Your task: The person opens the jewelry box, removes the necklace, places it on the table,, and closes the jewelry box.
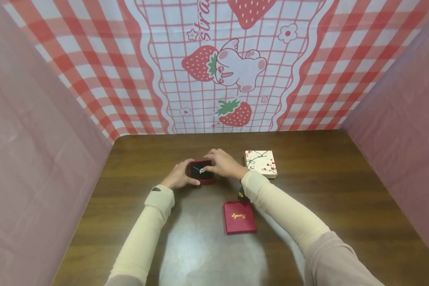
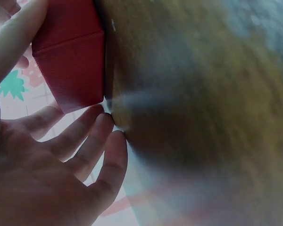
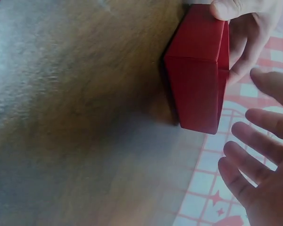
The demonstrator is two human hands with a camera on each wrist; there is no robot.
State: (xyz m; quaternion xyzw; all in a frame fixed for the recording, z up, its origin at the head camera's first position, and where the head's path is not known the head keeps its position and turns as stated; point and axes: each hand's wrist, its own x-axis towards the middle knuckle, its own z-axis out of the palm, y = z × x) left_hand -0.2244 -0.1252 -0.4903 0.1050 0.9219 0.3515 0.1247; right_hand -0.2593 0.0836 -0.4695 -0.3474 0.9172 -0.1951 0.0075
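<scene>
Our left hand [image 1: 178, 176] is gripping the red box [image 1: 207, 181] between thumb and fingers, just below the head view's centre; our right hand [image 1: 225, 163] is hovering empty, fingers spread; we should be steadying the box, avoiding snagging the necklace [image 1: 201, 171]

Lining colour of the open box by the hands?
Black lining inside the red box; the head view shows it best.
</scene>
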